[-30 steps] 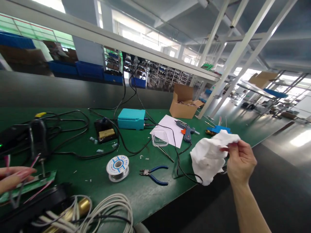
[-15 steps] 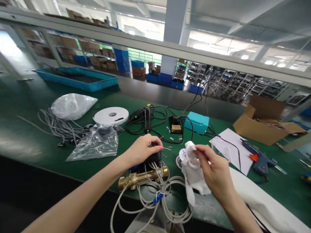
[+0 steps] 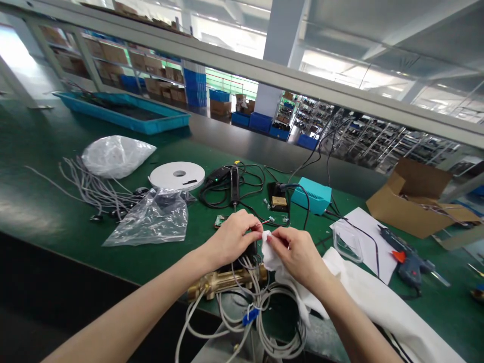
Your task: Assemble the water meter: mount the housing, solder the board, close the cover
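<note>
My left hand (image 3: 237, 236) pinches thin wires, and one reddish wire (image 3: 265, 222) sticks out past the fingertips. Close against those fingertips, my right hand (image 3: 297, 252) grips a bunched white cloth (image 3: 271, 259) whose loose part hangs down toward the table edge. The cloth covers the wire ends, so their contact is hidden. Below the hands lies a brass pipe fitting (image 3: 223, 283). Coiled grey cable (image 3: 282, 348), gathered by a blue tie (image 3: 250, 316), hangs over the front edge. A small circuit board (image 3: 220, 220) sits partly behind my left hand.
Behind the hands are a soldering iron (image 3: 235, 184), a sponge stand (image 3: 279, 202) and a teal box (image 3: 311, 195). Leftward lie a white reel (image 3: 177, 175), plastic bags (image 3: 151, 219) and grey cables (image 3: 88, 189). A glue gun (image 3: 410, 264) and cardboard box (image 3: 412, 199) are at right.
My right hand has moved left with the white cloth, bringing it against the wires at my left fingertips. The head view has shifted slightly.
</note>
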A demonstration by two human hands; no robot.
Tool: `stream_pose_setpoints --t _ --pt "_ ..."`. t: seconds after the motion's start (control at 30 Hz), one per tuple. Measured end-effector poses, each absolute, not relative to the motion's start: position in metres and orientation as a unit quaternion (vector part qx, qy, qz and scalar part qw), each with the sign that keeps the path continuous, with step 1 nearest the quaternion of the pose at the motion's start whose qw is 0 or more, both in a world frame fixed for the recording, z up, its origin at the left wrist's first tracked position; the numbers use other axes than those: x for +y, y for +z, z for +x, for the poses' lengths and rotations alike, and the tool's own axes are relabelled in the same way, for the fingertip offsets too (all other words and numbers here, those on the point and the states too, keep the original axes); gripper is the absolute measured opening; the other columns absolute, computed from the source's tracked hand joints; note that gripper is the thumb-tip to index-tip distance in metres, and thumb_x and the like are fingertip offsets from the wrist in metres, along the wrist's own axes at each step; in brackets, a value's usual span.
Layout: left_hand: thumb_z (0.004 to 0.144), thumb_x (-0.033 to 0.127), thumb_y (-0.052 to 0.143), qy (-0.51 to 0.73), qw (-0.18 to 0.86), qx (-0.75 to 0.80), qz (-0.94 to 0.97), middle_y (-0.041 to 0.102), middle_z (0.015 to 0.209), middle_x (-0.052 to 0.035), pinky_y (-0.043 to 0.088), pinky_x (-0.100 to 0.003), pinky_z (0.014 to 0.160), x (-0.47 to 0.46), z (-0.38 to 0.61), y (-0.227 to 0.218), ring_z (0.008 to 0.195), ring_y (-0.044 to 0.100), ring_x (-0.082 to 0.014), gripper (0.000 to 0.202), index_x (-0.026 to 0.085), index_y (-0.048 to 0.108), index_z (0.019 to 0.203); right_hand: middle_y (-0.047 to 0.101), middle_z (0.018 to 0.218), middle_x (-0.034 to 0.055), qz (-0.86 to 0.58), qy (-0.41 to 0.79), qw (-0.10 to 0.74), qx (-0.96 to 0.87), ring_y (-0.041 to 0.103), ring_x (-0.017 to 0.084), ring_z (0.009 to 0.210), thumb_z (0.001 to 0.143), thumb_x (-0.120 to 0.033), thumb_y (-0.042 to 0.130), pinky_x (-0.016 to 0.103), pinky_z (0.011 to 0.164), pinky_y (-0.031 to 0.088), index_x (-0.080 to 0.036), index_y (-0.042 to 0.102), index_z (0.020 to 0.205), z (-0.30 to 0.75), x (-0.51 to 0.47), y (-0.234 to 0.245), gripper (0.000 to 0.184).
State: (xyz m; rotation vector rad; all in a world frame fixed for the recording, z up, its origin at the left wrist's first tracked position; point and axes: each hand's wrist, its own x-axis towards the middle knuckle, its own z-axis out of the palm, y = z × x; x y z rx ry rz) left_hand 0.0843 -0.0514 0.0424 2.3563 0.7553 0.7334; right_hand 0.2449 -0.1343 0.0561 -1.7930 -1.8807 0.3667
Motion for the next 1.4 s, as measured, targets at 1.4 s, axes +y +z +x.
stream_pose_setpoints --t 1.4 --pt "0.09 0.024 0.047 0.282 0.172 0.256 0.909 0.065 0.081 -0.0013 0.034 -0.041 0.099 -0.052 0.077 0.037 0.083 0.055 -0.0175 0.019 0.019 0.061 0.078 0.059 0.059 -0.0021 -0.632 0.239 0.258 -0.69 0.048 0.01 0.053 0.084 -0.036 0.051 0.021 0.05 0.032 -0.017 0.066 0.069 0.255 -0.123 0.059 0.028"
